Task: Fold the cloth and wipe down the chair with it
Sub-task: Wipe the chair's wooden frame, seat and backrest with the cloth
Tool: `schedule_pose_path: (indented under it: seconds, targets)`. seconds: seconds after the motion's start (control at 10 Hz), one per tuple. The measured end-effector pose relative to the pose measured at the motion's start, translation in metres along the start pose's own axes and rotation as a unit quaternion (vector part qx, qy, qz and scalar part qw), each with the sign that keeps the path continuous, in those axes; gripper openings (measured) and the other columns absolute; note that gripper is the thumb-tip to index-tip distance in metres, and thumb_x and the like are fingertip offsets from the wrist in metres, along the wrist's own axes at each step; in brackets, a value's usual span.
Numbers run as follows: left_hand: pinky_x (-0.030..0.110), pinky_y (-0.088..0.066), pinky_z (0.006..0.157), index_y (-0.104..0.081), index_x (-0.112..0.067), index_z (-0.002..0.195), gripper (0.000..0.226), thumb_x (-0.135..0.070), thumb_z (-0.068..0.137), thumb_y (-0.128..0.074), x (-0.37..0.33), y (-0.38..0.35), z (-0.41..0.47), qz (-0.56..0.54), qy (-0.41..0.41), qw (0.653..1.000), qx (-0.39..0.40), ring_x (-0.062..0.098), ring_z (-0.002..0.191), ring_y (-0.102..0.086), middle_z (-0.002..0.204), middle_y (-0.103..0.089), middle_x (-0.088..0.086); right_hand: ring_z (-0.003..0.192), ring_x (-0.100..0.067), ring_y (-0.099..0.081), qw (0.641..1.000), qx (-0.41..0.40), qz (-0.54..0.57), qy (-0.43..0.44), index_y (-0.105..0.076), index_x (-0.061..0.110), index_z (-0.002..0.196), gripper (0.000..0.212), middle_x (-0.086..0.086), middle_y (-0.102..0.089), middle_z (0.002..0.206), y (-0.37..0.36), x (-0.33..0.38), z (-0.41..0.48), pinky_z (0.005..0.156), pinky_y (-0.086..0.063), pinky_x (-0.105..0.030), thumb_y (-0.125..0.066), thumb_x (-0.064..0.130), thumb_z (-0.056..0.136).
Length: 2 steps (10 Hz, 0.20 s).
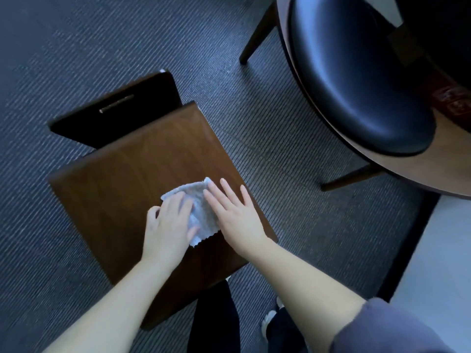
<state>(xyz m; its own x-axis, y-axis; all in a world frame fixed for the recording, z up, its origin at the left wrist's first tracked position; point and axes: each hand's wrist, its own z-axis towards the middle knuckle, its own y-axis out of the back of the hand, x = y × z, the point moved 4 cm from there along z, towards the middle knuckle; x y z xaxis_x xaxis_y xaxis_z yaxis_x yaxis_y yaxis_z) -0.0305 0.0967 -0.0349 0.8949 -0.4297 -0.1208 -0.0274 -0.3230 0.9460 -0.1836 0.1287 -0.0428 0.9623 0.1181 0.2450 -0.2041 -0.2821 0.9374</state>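
A small pale grey cloth point(201, 212) lies partly folded on the brown wooden seat of a chair point(122, 189) seen from above; the chair's dark backrest point(119, 108) is at the far side. My left hand point(169, 225) rests on the cloth's left part with fingers bent over it. On the cloth's right edge my right hand point(235, 212) lies flat, its fingers straight and spread. Both hands cover much of the cloth.
A second chair with a black padded round seat point(356, 80) and dark wooden legs stands at the upper right. Striped dark carpet point(76, 47) surrounds the chairs. My legs and shoes point(270, 317) are just below the seat's near edge. A pale floor strip is at the right.
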Motion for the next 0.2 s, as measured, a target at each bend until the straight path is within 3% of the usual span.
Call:
schedule_pose_path:
  seconds: [0.1,0.2]
  targets:
    - [0.055,-0.036,0.104,-0.041,-0.009,0.147,0.099,-0.053,0.068,-0.080,0.0032,-0.0221,-0.0074,0.058,0.008,0.996,0.073,0.027,0.145,-0.033,0.158,-0.030,0.013,0.147,-0.030,0.011,0.987,0.151,-0.049,0.006,0.002,0.020,0.154,0.076,0.004,0.010,0.161,-0.0127,-0.0088,0.0081,0.113,0.007,-0.063,-0.043,0.040,0.096]
    - [0.058,-0.035,0.106,-0.031,-0.010,0.152,0.104,-0.059,0.071,-0.075,0.0065,-0.0210,-0.0060,0.059,0.018,0.993,0.099,0.026,0.149,-0.023,0.162,-0.020,0.012,0.145,-0.032,0.021,0.978,0.178,-0.104,-0.006,0.011,0.022,0.152,0.083,0.005,0.018,0.160,-0.0077,-0.0091,0.0143,0.110,0.010,-0.066,-0.038,0.056,0.095]
